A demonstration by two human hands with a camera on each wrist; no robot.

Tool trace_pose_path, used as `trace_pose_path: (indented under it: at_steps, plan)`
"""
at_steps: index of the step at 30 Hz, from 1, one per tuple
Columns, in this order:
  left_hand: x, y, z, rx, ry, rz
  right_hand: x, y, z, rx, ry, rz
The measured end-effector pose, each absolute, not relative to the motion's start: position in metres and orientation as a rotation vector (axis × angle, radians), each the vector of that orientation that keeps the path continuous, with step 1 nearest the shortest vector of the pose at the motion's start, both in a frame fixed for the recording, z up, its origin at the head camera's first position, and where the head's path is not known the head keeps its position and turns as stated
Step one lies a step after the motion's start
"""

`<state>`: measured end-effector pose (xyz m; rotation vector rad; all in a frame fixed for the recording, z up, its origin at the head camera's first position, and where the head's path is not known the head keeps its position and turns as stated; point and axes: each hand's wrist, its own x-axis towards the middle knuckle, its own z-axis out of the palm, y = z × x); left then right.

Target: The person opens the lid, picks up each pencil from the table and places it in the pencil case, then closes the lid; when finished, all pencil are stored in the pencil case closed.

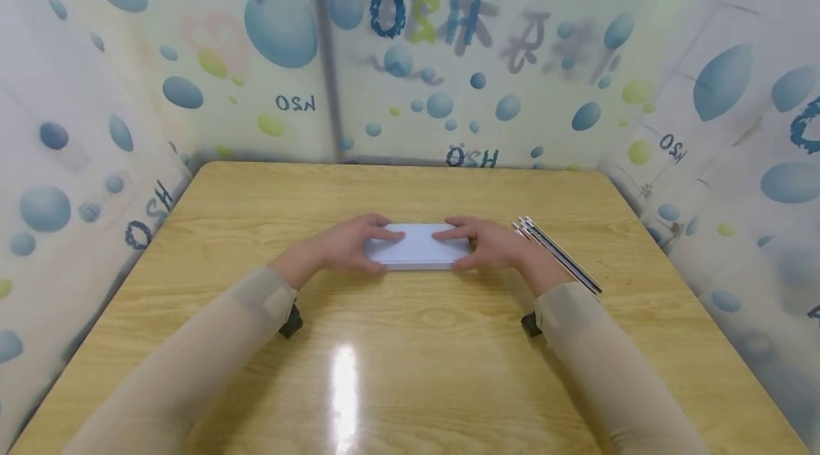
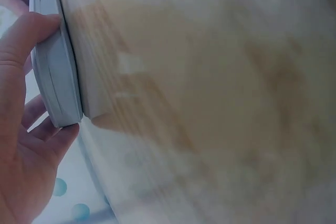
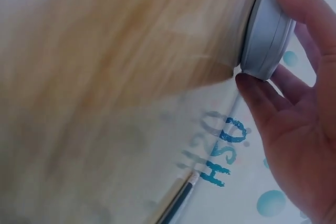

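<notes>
A flat white rectangular case (image 1: 416, 247) lies on the wooden table in front of me. Its left end is gripped by my left hand (image 1: 349, 245), and my right hand (image 1: 498, 245) grips the right end. Both thumbs are at the near edge, with some fingers over the top and ends. From the left wrist, the case (image 2: 55, 77) shows a thin seam along its side and a small raised clasp; my left hand (image 2: 23, 156) curls round its corner. In the right wrist view my right hand (image 3: 299, 124) holds the opposite corner. Whatever is inside the case is hidden.
Several thin dark and silvery sticks (image 1: 564, 255), perhaps pencils, lie in a bundle beside my right forearm. The wooden table (image 1: 410, 384) has a bright glare near its front. Patterned walls (image 1: 410, 85) stand behind and at both sides.
</notes>
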<state>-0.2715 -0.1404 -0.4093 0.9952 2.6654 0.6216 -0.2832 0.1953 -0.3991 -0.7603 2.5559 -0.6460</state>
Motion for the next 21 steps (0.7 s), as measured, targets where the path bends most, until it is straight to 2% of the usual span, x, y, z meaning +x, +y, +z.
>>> trace_pose_path:
  at_steps: [21]
  plan:
    - [-0.2744, -0.1411, -0.413, 1.025, 2.688, 0.574, -0.2917, 0.199, -0.4, -0.746, 2.575, -0.692]
